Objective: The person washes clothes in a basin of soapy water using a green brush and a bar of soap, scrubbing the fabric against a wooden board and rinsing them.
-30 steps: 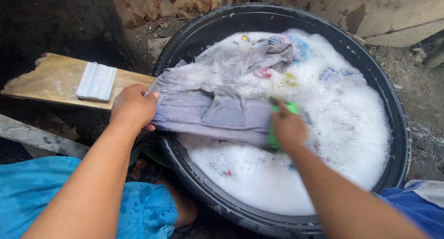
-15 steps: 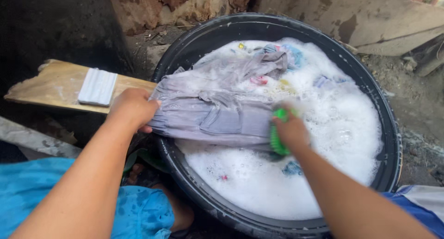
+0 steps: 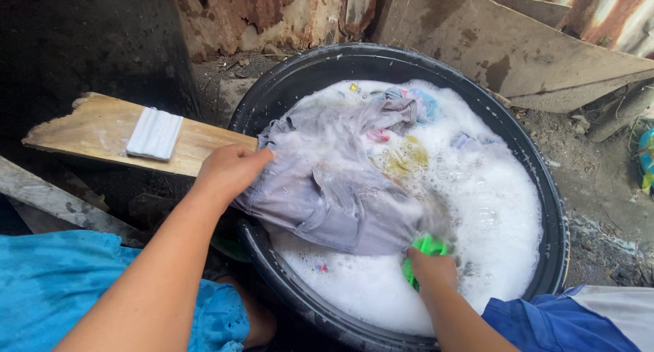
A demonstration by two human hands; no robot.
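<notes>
Shirt (image 3: 327, 195) lay soaped across the tub (image 3: 545, 188) rim, left hand (image 3: 231, 171) pinning it, right hand (image 3: 430, 270) gripping a green brush (image 3: 426, 246); scrubbing looked unfinished, rinsing undone.

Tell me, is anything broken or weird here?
Yes. The wooden plank under the white ridged soap bar has a chipped, jagged left end. The rusty metal sheet wall behind the black round tub is flaking.

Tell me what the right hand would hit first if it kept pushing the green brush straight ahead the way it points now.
Likely more of the grey garment: the right hand points the green brush up and left across it. Depth is unclear.
</notes>
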